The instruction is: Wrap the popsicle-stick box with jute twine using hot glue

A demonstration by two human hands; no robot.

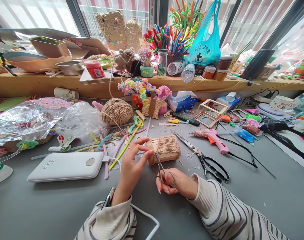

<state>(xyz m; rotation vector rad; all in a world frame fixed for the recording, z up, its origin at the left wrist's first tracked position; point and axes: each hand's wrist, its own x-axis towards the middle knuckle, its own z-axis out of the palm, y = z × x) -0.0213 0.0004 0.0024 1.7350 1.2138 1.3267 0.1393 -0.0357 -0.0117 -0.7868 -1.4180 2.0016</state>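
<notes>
A small craft-stick box (166, 148) lies on the grey table, with twine wound round both ends and a bare wooden band between. My left hand (135, 155) is at its left end, thumb and forefinger pinched close together; what lies between their tips is too small to make out. My right hand (175, 182) grips small metal scissors (160, 163) by the finger loops, their tips against the box beside my left thumb. A ball of twine (117, 111) sits behind my left hand, a strand trailing from it.
Large black-handled scissors (201, 156) and a pink glue gun (211, 139) with its cord lie to the right. A white power bank (65, 166) with a cable lies left. Behind stand an open wooden-stick frame (211, 113) and a blue tissue pack (183, 101), below a crowded shelf (152, 87).
</notes>
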